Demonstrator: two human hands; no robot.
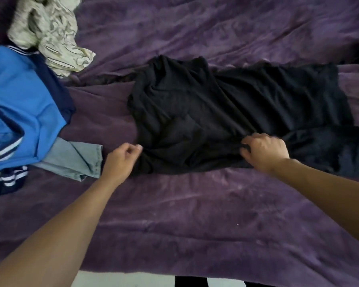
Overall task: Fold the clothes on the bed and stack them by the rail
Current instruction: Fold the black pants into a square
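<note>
One purple bed [195, 224] under black garment [216, 104].

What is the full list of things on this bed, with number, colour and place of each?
black garment: one, black, spread on the bed's middle
blue top: one, blue with navy and white stripes, left side
denim piece: one, light blue, partly under the blue top
patterned cloth: one, cream, crumpled, far left
bed cover: one, purple, under everything
left hand: one, pinches the black garment's near left corner
right hand: one, grips its near edge
</note>
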